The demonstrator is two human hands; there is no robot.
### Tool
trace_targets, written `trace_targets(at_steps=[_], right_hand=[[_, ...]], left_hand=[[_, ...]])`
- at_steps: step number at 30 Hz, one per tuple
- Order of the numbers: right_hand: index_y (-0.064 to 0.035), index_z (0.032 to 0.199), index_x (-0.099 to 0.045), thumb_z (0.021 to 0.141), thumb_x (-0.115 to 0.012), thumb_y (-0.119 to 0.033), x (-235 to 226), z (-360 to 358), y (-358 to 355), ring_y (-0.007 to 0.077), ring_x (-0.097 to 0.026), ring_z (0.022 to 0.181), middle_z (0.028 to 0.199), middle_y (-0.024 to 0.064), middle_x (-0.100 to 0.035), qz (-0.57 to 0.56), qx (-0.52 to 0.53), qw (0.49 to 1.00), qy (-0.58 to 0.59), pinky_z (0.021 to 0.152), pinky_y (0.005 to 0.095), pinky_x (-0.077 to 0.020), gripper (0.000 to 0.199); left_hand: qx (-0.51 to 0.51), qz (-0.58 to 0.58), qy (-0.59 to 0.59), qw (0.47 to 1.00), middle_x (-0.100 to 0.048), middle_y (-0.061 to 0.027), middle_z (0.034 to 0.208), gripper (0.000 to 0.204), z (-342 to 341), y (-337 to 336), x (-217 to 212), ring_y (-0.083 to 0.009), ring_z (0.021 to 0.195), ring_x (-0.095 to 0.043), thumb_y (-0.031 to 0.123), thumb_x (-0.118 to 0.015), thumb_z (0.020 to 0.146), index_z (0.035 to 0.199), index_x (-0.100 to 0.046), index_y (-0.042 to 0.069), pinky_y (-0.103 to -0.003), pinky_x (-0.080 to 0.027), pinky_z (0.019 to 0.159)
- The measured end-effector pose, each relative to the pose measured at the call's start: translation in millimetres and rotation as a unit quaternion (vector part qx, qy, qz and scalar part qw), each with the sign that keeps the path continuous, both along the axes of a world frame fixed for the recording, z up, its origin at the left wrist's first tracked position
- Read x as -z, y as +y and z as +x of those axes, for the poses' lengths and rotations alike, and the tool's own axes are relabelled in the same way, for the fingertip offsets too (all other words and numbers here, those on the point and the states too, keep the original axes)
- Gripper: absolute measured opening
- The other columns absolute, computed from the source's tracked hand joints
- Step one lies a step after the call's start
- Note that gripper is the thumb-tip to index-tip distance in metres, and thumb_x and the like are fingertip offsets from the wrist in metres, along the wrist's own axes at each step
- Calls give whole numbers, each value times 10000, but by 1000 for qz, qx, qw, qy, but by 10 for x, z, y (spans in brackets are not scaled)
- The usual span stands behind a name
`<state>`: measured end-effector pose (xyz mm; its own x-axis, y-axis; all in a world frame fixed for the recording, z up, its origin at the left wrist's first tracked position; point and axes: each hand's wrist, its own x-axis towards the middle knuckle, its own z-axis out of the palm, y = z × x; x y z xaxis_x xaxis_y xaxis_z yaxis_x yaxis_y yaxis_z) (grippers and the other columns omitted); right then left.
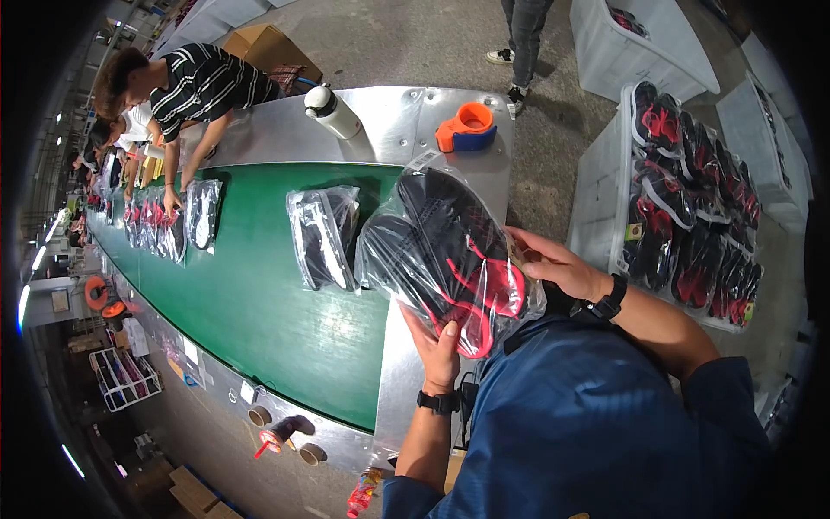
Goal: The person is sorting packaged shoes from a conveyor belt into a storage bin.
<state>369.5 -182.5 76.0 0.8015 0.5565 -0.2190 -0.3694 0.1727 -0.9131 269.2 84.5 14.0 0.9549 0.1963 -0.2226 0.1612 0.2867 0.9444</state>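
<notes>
A pair of black shoes with red collars and pull loops [450,246], wrapped in a clear plastic bag, is held in front of me over the table's end. My left hand [434,350] grips its near side, thumb on top by a red loop. At the right edge, my right hand [560,266] supports the bag; some of its fingers are hidden behind it. Just left of the bag, another bagged pair, black and white shoes [318,242], lies on the green conveyor belt [259,303].
A white bottle [335,114] and an orange and blue tape dispenser [467,128] stand on the metal edge [402,117]. Co-workers [186,86] handle bagged shoes [156,225] farther left. To my right is a bin [596,199] heaped with bagged shoes. Another person's legs [524,43] stand beyond.
</notes>
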Motion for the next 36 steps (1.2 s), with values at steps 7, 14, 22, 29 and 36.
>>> trace_targets(at_steps=[7,14,22,29,36], right_hand=[[11,1593,-227,937,-669,-249,-132,51,6,144,-467,1280,1433,49,-469,-55,-28,998,-13,1100,318,-363,833],[30,1580,-252,932,-659,-218,-69,85,57,152,-471,1294,1437,67,-484,-61,-25,995,-74,1110,304,-352,804],[50,1575,-247,953,-525,-154,-133,125,193,191,-392,1432,1552,122,-417,-47,-54,992,-103,1192,326,-268,711],[55,1587,-195,936,-502,-112,-216,203,410,204,-331,1478,1600,133,-347,28,-83,995,-54,1222,344,-222,739],[53,1576,-223,949,-532,-131,-441,465,920,205,-344,1467,1581,130,-373,49,-136,988,-48,1221,359,-232,723]], left_hand=[[-4,32,-32,999,-74,-153,1680,1194,-20,20,-96,-263,1535,-133,278,-824,810,1617,12,4,-406,-148,1242],[-19,80,-50,995,-90,-165,1677,1258,44,-5,-438,-263,1537,-136,386,-855,763,1617,-17,-3,-402,-142,1240],[-41,36,-49,997,-216,-151,1622,1351,-46,105,-573,-284,1466,-296,291,-918,687,1622,27,48,-420,-247,1213],[-78,55,-48,994,-323,-146,1551,1279,-137,194,-672,-273,1411,-372,322,-929,679,1599,-94,15,-406,-288,1185],[-137,89,-62,985,-332,-137,1543,1279,-228,356,-697,-269,1405,-378,218,-927,675,1605,-68,33,-410,-298,1181]])
